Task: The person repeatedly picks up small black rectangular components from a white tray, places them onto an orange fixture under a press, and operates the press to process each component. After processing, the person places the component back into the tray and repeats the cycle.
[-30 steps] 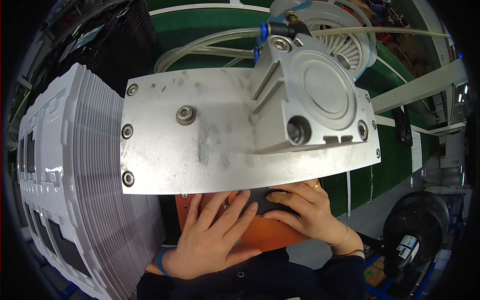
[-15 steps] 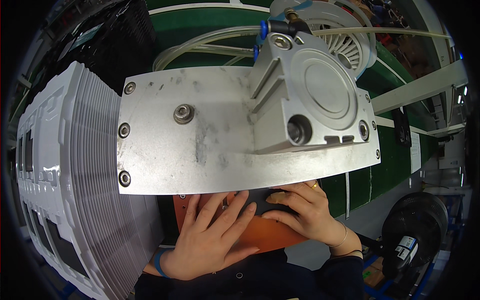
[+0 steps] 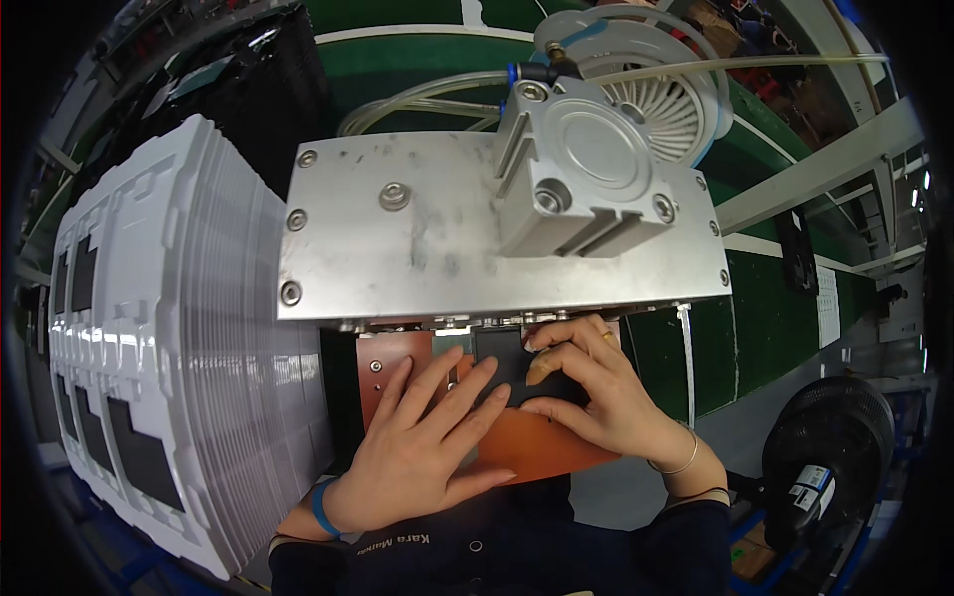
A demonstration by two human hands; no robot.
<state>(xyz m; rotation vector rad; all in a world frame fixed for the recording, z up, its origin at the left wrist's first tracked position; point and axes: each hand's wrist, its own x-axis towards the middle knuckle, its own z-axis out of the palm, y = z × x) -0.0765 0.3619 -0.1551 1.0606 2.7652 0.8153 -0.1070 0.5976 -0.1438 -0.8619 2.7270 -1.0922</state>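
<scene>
A flat black piece [image 3: 500, 360] rests on the orange base plate [image 3: 537, 445], its far end reaching under the silver metal press [image 3: 427, 243]. My left hand [image 3: 412, 447] lies over the plate with fingers spread, the fingertips at the black piece's left edge. My right hand [image 3: 596, 387] is curled over the right part of that piece, thumb on its near edge and bent fingers above. Tan covers sit on some right fingertips. A small whitish bit shows by the right fingers; its kind is unclear. The right palm hides part of the black piece.
A tall stack of white plastic trays [image 3: 238, 348] with dark pieces in the outermost one stands at left. Atop the press sits a cylinder block [image 3: 586, 169] with clear air hoses. Behind is a white fan [image 3: 666, 109]; a black fan [image 3: 830, 437] stands at right.
The view has shifted, so the press appears higher and smaller, and more of the black piece and orange plate shows. Both hands stay in nearly the same pose.
</scene>
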